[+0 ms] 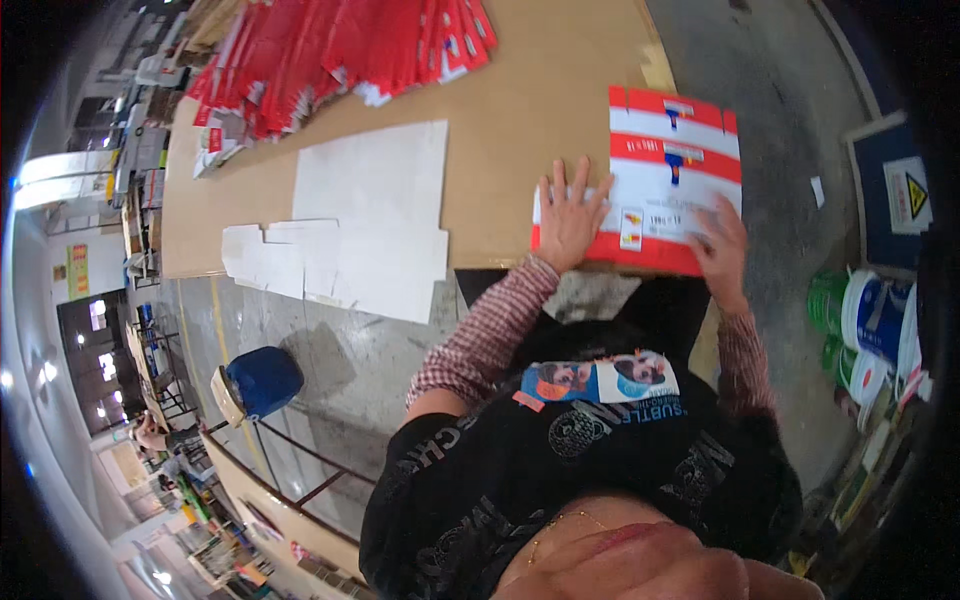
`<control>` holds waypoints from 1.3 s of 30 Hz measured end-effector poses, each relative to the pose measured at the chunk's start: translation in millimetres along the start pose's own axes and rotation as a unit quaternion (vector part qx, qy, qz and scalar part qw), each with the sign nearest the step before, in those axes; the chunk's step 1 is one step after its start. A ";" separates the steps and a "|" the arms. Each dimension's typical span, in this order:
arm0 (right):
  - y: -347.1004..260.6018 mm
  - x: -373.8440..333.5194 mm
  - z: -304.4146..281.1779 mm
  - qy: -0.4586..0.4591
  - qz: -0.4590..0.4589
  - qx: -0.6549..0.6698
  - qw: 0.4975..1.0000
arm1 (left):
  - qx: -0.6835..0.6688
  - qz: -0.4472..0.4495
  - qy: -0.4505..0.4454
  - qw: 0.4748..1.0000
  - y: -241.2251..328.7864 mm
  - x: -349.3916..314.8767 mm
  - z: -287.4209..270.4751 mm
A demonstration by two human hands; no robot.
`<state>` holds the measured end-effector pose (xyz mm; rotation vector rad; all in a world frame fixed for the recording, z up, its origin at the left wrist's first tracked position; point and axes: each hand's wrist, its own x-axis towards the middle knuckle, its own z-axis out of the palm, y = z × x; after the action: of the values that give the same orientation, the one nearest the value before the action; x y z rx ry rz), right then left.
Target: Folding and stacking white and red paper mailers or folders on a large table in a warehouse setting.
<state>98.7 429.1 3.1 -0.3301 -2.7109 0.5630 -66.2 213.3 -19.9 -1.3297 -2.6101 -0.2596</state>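
A flat red and white printed carton lies at the right end of the brown table, close to its near edge. My left hand rests palm down on the carton's left part, its fingers spread. Over the carton's lower right side is my right hand, with its fingers apart and slightly bent on the printed surface. Neither hand grips anything. Left of them, a blank white die-cut cardboard sheet lies flat, part of it hanging past the near edge.
Many red folded cartons lie in an overlapping row at the table's far left. A blue drum-shaped container stands on the floor to the left. Green and white buckets and a blue panel stand to the right.
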 end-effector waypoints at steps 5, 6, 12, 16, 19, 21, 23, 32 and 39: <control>16.9 -39.9 -11.5 0.180 0.394 0.715 0.549 | -0.152 -0.096 0.022 0.983 8.3 -1.0 3.3; -17.2 -28.3 -5.0 0.173 0.350 0.762 0.517 | -0.175 -0.128 0.002 0.976 12.5 0.6 0.2; -73.8 56.9 38.5 0.056 0.049 0.241 0.968 | -0.470 -0.187 0.212 0.836 64.9 12.5 -17.3; 13.2 145.6 -2.1 -0.263 0.171 0.521 0.794 | -0.328 -0.210 0.236 0.890 -5.3 -39.5 -59.9; 53.2 241.2 -6.2 -0.383 0.097 0.395 0.830 | -0.193 -0.318 0.178 0.911 -69.1 -109.7 -77.9; 79.9 315.8 29.3 -0.324 0.055 0.386 0.862 | -0.072 -0.359 0.102 0.925 -91.8 -155.8 -88.4; 97.0 391.8 91.6 -0.232 0.050 0.397 0.887 | -0.053 -0.384 0.058 0.920 -90.5 -174.0 -95.7; -98.1 444.2 252.5 -0.266 0.049 0.205 0.941 | -0.009 -0.337 -0.011 0.941 -101.9 -206.7 -110.8; -119.1 249.4 50.6 -0.086 -0.288 0.277 0.913 | 0.027 -0.104 -0.046 0.993 -110.5 -122.4 -213.3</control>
<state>-166.1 378.5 82.1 0.6677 -2.4683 1.1545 -64.7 1.8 147.3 -1.0784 -2.8136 -0.1609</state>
